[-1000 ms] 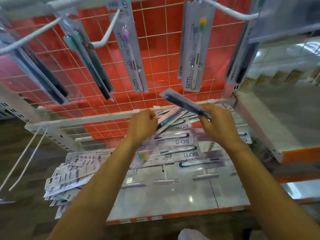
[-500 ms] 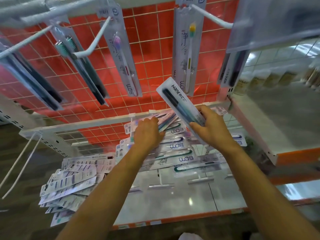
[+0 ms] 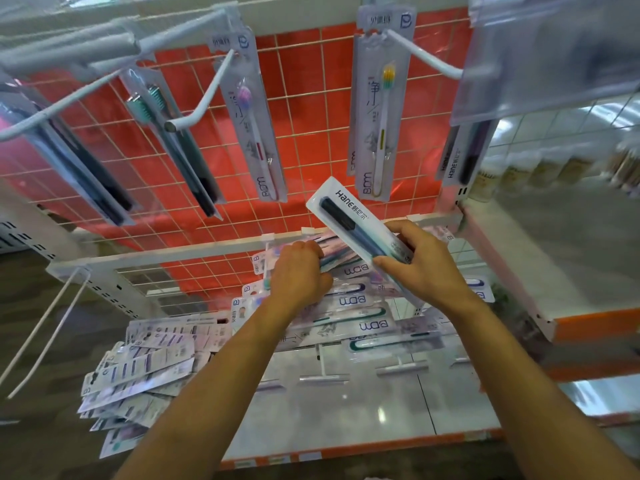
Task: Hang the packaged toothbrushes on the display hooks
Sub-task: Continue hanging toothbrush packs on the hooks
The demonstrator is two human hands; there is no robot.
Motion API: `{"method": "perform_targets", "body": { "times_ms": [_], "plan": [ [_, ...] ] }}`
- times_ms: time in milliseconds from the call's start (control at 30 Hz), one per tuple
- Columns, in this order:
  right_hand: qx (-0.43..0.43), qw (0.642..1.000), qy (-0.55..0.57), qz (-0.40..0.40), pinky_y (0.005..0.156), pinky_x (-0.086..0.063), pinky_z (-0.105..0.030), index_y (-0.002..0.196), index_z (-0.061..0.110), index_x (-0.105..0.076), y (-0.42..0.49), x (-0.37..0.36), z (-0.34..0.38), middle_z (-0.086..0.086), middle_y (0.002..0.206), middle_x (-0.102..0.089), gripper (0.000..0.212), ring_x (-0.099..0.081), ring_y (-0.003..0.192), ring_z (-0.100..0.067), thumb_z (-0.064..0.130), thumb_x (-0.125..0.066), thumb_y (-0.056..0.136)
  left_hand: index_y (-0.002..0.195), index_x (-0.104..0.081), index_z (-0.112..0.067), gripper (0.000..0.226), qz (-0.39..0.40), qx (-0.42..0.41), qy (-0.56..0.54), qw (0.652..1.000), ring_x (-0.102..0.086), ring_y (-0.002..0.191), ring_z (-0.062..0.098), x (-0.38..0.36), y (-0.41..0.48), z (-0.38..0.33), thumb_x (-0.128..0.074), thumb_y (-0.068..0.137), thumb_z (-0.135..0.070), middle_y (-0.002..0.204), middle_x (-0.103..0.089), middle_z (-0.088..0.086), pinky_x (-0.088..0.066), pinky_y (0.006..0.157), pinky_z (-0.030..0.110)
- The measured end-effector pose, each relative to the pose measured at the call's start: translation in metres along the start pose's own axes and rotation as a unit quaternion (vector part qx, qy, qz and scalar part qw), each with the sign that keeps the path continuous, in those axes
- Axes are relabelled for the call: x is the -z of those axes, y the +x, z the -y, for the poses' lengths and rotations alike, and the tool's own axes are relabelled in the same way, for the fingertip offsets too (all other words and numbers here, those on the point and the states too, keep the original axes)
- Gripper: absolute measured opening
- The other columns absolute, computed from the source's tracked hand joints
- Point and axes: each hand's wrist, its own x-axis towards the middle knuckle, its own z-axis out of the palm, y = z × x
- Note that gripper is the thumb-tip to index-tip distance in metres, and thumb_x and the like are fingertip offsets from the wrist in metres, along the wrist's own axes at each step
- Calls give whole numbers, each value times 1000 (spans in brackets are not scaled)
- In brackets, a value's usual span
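My right hand grips a white Hane toothbrush pack with a dark brush, tilted up toward the left above the shelf. My left hand rests curled on a fanned stack of BDM toothbrush packs; its fingertips are hidden among them. Above, white display hooks stick out from a red wire grid. Packs hang on them: a pink-bristled one, a yellow-bristled one, and dark ones at left.
A second heap of packs lies face down at the shelf's left edge. The white shelf has an orange front lip. A clear price-tag holder hangs at upper right. Bottles line the neighbouring shelf. A bare double hook droops at left.
My right hand has lifted the Hane pack out of the pile and tipped its face toward me. The left hand stayed on the stack. The view has tilted upward.
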Motion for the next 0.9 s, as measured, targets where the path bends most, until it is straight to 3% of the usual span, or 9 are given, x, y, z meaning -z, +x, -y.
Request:
{"method": "perform_targets", "body": {
  "times_ms": [267, 333, 433, 500, 533, 633, 700, 800, 900],
  "plan": [
    [36, 999, 31, 23, 64, -43, -4, 114, 39, -56, -3, 6, 8, 22, 92, -59, 50, -59, 81, 5, 12, -76, 77, 100, -59, -13, 35, 32, -20, -43, 998, -59, 82, 24, 27, -20, 4, -72, 76, -35, 94, -64, 3, -52, 69, 37],
    [34, 997, 23, 58, 71, -46, -6, 117, 39, -56, -3, 7, 9, 16, 99, -62, 53, -61, 86, 1, 14, -78, 75, 95, -60, -15, 31, 46, -21, -111, 993, -61, 82, 23, 36, -23, 10, -77, 72, -27, 93, -64, 2, -54, 70, 38],
    [44, 989, -45, 135, 87, -48, -23, 128, 31, -60, -4, 10, 15, 11, 117, -61, 59, -59, 105, -11, 21, -79, 73, 109, -62, -20, 41, 79, -56, -194, 976, -65, 88, 25, 56, -28, 21, -81, 73, -13, 96, -67, -1, -56, 74, 43],
    [62, 977, -89, 184, 81, -40, -9, 129, 30, -60, -7, 13, 23, 20, 113, -55, 58, -51, 104, -2, 18, -78, 75, 130, -47, -25, 59, 110, -46, -162, 979, -64, 80, 27, 69, -31, 29, -75, 80, -13, 100, -63, 4, -53, 59, 38],
    [78, 969, -118, 204, 77, -36, -4, 129, 30, -60, -8, 14, 28, 22, 111, -54, 57, -48, 101, 0, 17, -76, 77, 131, -43, -29, 58, 114, -30, -155, 981, -63, 76, 25, 74, -34, 32, -73, 84, -17, 100, -61, 2, -52, 53, 35],
    [114, 941, -199, 251, 80, -43, -21, 124, 39, -62, -10, 8, 41, 16, 114, -64, 52, -53, 100, -6, 18, -73, 78, 103, -61, -21, 29, 114, -21, -187, 975, -63, 68, 21, 75, -40, 41, -76, 83, -35, 87, -65, 1, -53, 54, 35],
    [122, 930, -225, 264, 83, -46, -28, 122, 46, -61, -10, 2, 47, 15, 114, -66, 53, -56, 103, -10, 20, -70, 77, 91, -62, -20, 23, 140, 12, -264, 954, -49, 50, 13, 76, -48, 40, -74, 83, -37, 67, -56, -1, -40, 41, 28],
    [148, 917, -259, 265, 90, -46, -29, 127, 45, -58, -7, -7, 56, 12, 122, -65, 56, -55, 109, -12, 20, -69, 78, 92, -60, -19, 17, 197, 36, -308, 930, -44, 44, 6, 81, -61, 40, -68, 89, -34, 64, -52, -2, -34, 37, 22],
    [151, 905, -285, 278, 90, -45, -27, 128, 43, -57, -5, -15, 60, 9, 124, -64, 56, -55, 109, -13, 21, -70, 79, 100, -60, -17, 32, 214, 59, -309, 925, -51, 52, 15, 80, -69, 48, -66, 88, -46, 69, -57, 1, -41, 43, 28]
  ]
}}
